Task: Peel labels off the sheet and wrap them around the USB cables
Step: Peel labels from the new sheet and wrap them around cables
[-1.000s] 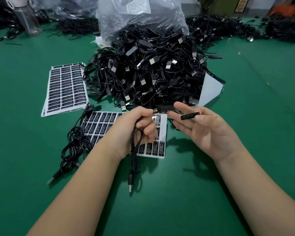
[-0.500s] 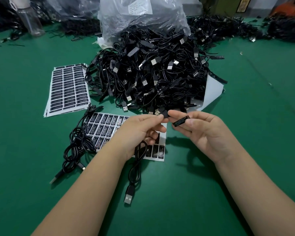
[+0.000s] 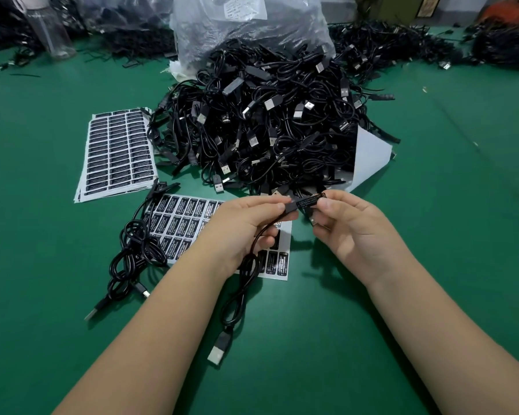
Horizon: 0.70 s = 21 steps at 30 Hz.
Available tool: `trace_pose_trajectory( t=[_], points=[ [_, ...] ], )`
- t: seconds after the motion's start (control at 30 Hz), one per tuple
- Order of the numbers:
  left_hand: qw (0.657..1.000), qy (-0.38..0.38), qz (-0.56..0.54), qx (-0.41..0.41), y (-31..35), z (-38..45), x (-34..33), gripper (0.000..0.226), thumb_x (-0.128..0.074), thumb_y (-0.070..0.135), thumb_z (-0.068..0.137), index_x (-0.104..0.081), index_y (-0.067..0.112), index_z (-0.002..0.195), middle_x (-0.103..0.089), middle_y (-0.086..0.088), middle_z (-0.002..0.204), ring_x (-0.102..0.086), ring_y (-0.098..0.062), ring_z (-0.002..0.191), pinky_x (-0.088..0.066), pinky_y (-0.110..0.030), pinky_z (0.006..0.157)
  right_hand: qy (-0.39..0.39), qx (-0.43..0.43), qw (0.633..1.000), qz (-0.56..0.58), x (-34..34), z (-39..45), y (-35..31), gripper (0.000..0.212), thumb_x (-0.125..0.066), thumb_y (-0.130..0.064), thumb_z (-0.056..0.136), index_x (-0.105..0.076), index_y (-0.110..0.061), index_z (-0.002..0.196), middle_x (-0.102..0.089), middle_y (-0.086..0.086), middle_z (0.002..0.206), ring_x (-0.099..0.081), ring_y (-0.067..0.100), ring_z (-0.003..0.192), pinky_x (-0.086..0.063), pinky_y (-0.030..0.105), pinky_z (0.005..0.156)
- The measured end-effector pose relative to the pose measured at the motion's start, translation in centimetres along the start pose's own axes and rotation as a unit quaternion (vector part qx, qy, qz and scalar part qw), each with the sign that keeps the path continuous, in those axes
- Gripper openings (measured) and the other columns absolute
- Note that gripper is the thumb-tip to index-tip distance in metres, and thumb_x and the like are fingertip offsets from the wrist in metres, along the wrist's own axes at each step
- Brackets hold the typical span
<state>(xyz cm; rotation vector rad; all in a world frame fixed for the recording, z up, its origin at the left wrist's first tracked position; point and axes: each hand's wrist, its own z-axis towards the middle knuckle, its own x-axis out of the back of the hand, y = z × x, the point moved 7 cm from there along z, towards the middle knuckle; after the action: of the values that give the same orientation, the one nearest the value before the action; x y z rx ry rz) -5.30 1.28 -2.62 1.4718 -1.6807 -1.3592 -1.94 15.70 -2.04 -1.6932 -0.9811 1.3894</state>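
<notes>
USB cable (image 3: pixel 241 283), black, is held in the head view by the left hand (image 3: pixel 246 226), whose grip is closed round the small black block at the cable's upper end, pinched between thumb and fingertips. From that grip the cord is seen to hang down in a loose loop past the left wrist, and its silver plug (image 3: pixel 218 351) is laid on the green desk (image 3: pixel 372 339) between the two forearms.

Just beside the pinched block, a black label (image 3: pixel 310 201) with white print is held by the right hand (image 3: pixel 351 226), its grip narrow, thumb and forefinger pressed on the label's right end. The label's left end is touching the block, so the two grips are nearly joined over the near edge of the label sheet (image 3: pixel 189 223), which is lying flat on the desk beneath the left hand and is partly covered by it.

A second, fuller sheet (image 3: pixel 117 151) is lying farther left. A coiled cable (image 3: pixel 135 259) is resting at the left edge of the near sheet. Behind the hands, a large heap of black cables (image 3: pixel 267 127) is piled in front of a clear plastic bag (image 3: pixel 246 22), with a white sheet (image 3: pixel 372 157) tucked under its right side.
</notes>
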Motion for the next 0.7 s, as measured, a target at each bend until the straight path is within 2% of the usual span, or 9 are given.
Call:
trace_pose_trajectory(
  t=[0.1, 0.17, 0.3, 0.4, 0.43, 0.5, 0.57, 0.7],
  points=[
    [1.0, 0.002, -0.007, -0.004, 0.1, 0.0, 0.1, 0.02, -0.064, 0.002, 0.087, -0.076, 0.018, 0.083, -0.073, -0.005, 0.079, -0.056, -0.006, 0.049, -0.048, -0.015, 0.045, 0.05, 0.005, 0.998, -0.037, 0.2, 0.0, 0.1, 0.011, -0.077, -0.024, 0.053, -0.073, -0.025, 0.063, -0.057, -0.006, 0.061, -0.048, 0.003, 0.05, -0.043, 0.018, 0.051],
    [1.0, 0.009, 0.003, -0.019, 0.1, 0.0, 0.1, 0.021, -0.067, 0.002, 0.084, -0.077, 0.02, 0.079, -0.072, -0.001, 0.075, -0.057, -0.003, 0.051, -0.049, -0.015, 0.048, 0.084, 0.016, 0.995, -0.058, 0.2, -0.1, 0.0, 0.013, -0.078, -0.028, 0.05, -0.073, -0.027, 0.063, -0.053, -0.009, 0.057, -0.044, 0.002, 0.048, -0.041, 0.016, 0.049],
    [0.992, 0.039, 0.068, -0.103, 0.4, -0.2, -0.3, 0.025, -0.073, 0.0, 0.079, -0.073, 0.023, 0.09, -0.071, 0.005, 0.07, -0.057, -0.005, 0.051, -0.047, -0.016, 0.05, 0.109, 0.039, 0.992, -0.058, 0.1, -0.2, -0.3, 0.015, -0.079, -0.032, 0.049, -0.073, -0.026, 0.062, -0.05, -0.012, 0.053, -0.04, 0.003, 0.047, -0.036, 0.017, 0.049],
    [0.976, 0.052, 0.142, -0.157, 0.7, -0.4, -0.9, 0.028, -0.076, 0.006, 0.077, -0.074, 0.025, 0.097, -0.073, -0.007, 0.074, -0.056, -0.012, 0.053, -0.05, -0.026, 0.056, 0.121, 0.051, 0.989, -0.061, 0.2, -0.2, -0.5, 0.008, -0.08, -0.022, 0.06, -0.073, -0.023, 0.061, -0.05, -0.012, 0.051, -0.038, 0.003, 0.045, -0.034, 0.016, 0.045],
    [0.971, 0.056, 0.156, -0.171, 0.8, -0.5, -1.0, 0.029, -0.077, 0.007, 0.077, -0.075, 0.03, 0.094, -0.072, -0.008, 0.073, -0.056, -0.012, 0.054, -0.05, -0.027, 0.058, 0.128, 0.055, 0.988, -0.067, 0.3, -0.2, -0.5, 0.011, -0.079, -0.016, 0.066, -0.072, -0.023, 0.061, -0.051, -0.012, 0.05, -0.038, 0.003, 0.044, -0.034, 0.016, 0.044],
    [0.967, 0.074, 0.155, -0.189, 0.9, -0.6, -0.8, 0.033, -0.078, 0.009, 0.076, -0.073, 0.042, 0.08, -0.074, 0.004, 0.074, -0.062, -0.005, 0.06, -0.051, -0.02, 0.058, 0.143, 0.062, 0.984, -0.086, 0.6, -0.3, -0.5, 0.019, -0.075, -0.01, 0.075, -0.071, -0.022, 0.061, -0.052, -0.012, 0.051, -0.039, 0.002, 0.044, -0.035, 0.016, 0.046],
    [0.968, 0.088, 0.145, -0.185, 0.7, -0.5, -0.7, 0.032, -0.08, 0.011, 0.074, -0.069, 0.041, 0.079, -0.073, 0.017, 0.077, -0.067, 0.002, 0.07, -0.05, -0.014, 0.06, 0.152, 0.071, 0.98, -0.106, 0.7, -0.4, -0.6, 0.018, -0.074, -0.01, 0.077, -0.069, -0.021, 0.063, -0.054, -0.013, 0.052, -0.042, 0.002, 0.045, -0.037, 0.016, 0.048],
    [0.968, 0.099, 0.15, -0.175, 0.3, -0.3, -1.0, 0.027, -0.082, 0.014, 0.072, -0.067, 0.036, 0.075, -0.072, 0.018, 0.073, -0.068, 0.001, 0.071, -0.05, -0.019, 0.062, 0.173, 0.073, 0.972, -0.139, 0.8, -0.4, -0.5, 0.013, -0.075, -0.014, 0.075, -0.066, -0.02, 0.068, -0.054, -0.012, 0.052, -0.044, 0.002, 0.047, -0.041, 0.019, 0.053]
  ],
)
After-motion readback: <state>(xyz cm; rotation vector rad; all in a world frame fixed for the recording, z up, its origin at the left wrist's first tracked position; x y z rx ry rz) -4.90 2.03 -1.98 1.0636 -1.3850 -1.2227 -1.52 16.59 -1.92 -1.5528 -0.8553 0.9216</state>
